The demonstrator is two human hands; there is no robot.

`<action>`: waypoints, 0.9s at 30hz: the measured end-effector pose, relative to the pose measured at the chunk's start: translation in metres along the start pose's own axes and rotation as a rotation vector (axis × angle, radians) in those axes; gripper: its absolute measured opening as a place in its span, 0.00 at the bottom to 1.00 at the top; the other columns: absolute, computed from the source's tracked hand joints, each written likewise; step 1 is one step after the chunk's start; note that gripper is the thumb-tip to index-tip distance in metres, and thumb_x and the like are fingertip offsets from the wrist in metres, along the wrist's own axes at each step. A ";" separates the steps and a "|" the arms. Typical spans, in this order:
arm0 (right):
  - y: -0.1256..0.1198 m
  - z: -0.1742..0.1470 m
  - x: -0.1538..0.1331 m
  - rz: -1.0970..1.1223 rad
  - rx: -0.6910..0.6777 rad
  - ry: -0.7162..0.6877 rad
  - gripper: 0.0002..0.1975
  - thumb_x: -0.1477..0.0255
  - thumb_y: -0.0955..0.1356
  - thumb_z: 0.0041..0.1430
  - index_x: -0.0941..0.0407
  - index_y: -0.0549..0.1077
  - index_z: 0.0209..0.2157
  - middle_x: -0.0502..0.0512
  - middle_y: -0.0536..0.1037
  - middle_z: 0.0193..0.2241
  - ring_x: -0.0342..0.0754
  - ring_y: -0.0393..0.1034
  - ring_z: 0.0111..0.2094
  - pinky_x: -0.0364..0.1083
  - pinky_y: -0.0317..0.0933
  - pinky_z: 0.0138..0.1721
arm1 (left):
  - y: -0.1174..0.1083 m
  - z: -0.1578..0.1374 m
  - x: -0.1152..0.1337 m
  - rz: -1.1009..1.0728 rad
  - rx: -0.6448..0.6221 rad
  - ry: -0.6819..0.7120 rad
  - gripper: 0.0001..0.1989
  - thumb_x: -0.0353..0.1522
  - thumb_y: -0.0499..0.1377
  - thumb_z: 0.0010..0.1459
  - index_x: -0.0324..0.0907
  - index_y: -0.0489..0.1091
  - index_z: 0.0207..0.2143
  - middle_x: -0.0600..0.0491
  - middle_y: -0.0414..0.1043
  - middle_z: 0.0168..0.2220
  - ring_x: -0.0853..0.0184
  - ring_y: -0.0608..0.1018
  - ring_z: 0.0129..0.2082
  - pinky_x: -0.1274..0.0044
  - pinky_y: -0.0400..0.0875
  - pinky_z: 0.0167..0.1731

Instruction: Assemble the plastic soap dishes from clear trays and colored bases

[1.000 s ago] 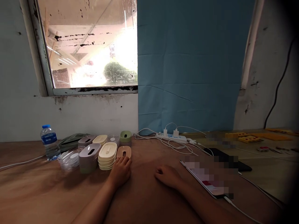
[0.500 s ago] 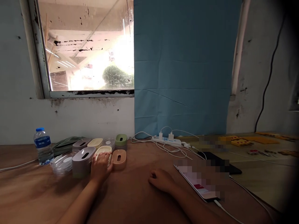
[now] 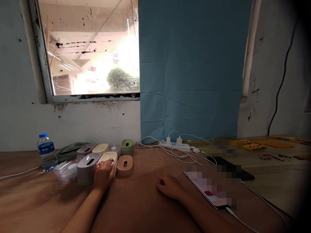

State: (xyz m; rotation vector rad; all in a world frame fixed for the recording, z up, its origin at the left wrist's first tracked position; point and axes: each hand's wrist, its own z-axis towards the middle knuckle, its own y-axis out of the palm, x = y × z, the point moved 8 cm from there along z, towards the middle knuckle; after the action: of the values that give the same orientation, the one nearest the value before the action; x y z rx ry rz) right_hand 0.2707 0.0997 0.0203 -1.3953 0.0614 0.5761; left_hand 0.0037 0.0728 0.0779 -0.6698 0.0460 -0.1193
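My left hand (image 3: 104,173) lies over the near end of a stack of cream lids (image 3: 109,156), its fingers bent over the rim and its thumb along the right side. A lilac box (image 3: 85,166) with a slotted top stands just left of the hand. To its right sits an orange slotted box (image 3: 125,165). My right hand (image 3: 170,186) rests on the brown table (image 3: 136,204), loosely curled, with nothing seen in it.
Behind are a mauve lid (image 3: 85,149), a cream lid (image 3: 100,148) and a green box (image 3: 127,145). Clear lids (image 3: 68,170) and a water bottle (image 3: 47,153) stand left. A power strip (image 3: 175,145) with loose cables lies behind; a charging phone (image 3: 207,192) is beside my right hand.
My left hand has drawn slightly back toward me, its fingers more bent over the near rim of the cream stack. My right hand stays put. The view has shifted slightly.
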 end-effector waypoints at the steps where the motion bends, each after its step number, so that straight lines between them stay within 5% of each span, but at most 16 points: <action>1: 0.000 0.000 0.000 0.005 0.011 -0.005 0.06 0.73 0.63 0.44 0.57 0.68 0.18 0.50 0.73 0.20 0.42 0.63 0.22 0.40 0.41 0.20 | -0.002 0.000 0.002 -0.008 -0.007 0.006 0.09 0.31 0.48 0.54 0.41 0.65 0.36 0.50 0.71 0.32 0.63 0.70 0.34 0.70 0.54 0.39; 10: -0.025 -0.006 -0.015 0.112 0.222 -0.152 0.06 0.75 0.63 0.45 0.57 0.63 0.17 0.47 0.67 0.16 0.41 0.60 0.20 0.39 0.46 0.21 | -0.017 -0.001 0.044 -0.382 -0.054 0.043 0.04 0.30 0.51 0.53 0.43 0.66 0.30 0.53 0.72 0.31 0.65 0.70 0.36 0.68 0.48 0.44; 18: -0.062 -0.021 -0.031 0.188 0.451 -0.313 0.06 0.72 0.61 0.49 0.56 0.60 0.20 0.48 0.63 0.19 0.43 0.59 0.23 0.42 0.53 0.26 | -0.002 -0.025 0.104 -0.811 -0.667 0.101 0.10 0.34 0.62 0.41 0.43 0.67 0.28 0.57 0.69 0.33 0.68 0.67 0.37 0.80 0.58 0.37; 21: -0.057 -0.023 -0.042 0.207 0.347 -0.411 0.02 0.74 0.64 0.45 0.56 0.63 0.24 0.50 0.66 0.24 0.46 0.62 0.29 0.43 0.56 0.32 | 0.011 -0.034 0.104 -0.827 -0.770 0.107 0.12 0.35 0.63 0.39 0.43 0.67 0.28 0.59 0.68 0.32 0.69 0.65 0.38 0.81 0.58 0.38; 27: -0.026 -0.023 -0.048 0.227 -0.058 -0.408 0.23 0.70 0.71 0.36 0.53 0.65 0.39 0.53 0.64 0.41 0.50 0.60 0.42 0.46 0.56 0.43 | 0.040 -0.042 0.094 -0.903 -0.847 0.106 0.14 0.35 0.65 0.36 0.41 0.67 0.27 0.58 0.66 0.28 0.70 0.65 0.34 0.83 0.60 0.31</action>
State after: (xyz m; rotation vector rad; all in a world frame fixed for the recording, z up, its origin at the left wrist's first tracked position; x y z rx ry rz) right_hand 0.2473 0.0603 0.0575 -1.3113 -0.1271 1.0499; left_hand 0.0972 0.0662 0.0202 -1.4950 -0.1170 -1.0476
